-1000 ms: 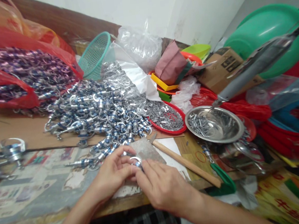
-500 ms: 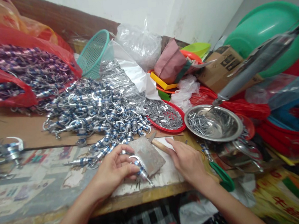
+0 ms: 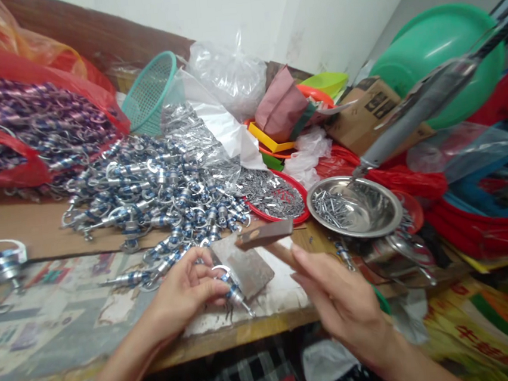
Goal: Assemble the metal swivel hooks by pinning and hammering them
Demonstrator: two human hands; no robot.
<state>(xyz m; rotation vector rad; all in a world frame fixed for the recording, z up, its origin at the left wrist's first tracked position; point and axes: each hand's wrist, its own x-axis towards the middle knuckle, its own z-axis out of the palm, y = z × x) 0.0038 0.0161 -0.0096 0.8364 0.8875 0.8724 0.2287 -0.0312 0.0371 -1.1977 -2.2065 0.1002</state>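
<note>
**Hammer lifted over the clip on the metal block**

The left hand (image 3: 187,290) pinched a small blue-and-silver swivel clip (image 3: 233,289), holding it down at the near edge of a grey metal block (image 3: 246,266) on the counter (image 3: 69,328). The right hand (image 3: 336,296) was closed around a wooden-handled hammer (image 3: 265,234), whose head hung just above the block, apart from the clip. A clean blow seemed to need the clip flat and steady, fingertips clear, and a short, square stroke. A heap of clips (image 3: 155,188) lay behind.
</note>
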